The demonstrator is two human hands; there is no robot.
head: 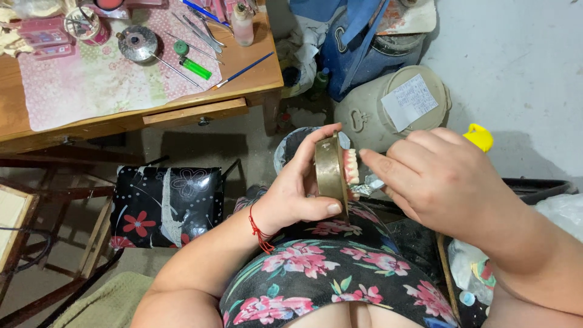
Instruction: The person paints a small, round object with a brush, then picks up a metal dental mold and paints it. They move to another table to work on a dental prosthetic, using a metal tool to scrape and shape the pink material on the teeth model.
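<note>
My left hand (297, 188) grips a round brass flask half (330, 173) on edge, thumb on its lower rim, fingers over the top. A set of white teeth in pink wax (351, 166) sticks out of its right face. My right hand (434, 176) is beside it, its fingertips touching the teeth, with a crumpled bit of silvery foil (369, 186) just under those fingers. A red string bracelet (260, 231) circles my left wrist. Both hands hover over my lap in a floral dress (340, 273).
A wooden table (182, 106) at upper left carries a pink patterned cloth, metal tools, a green lighter (195, 68), a brush and a small bottle. A floral stool cushion (167, 206) stands on the left. A lidded grey bucket (395, 106) and a yellow cap (480, 136) lie ahead.
</note>
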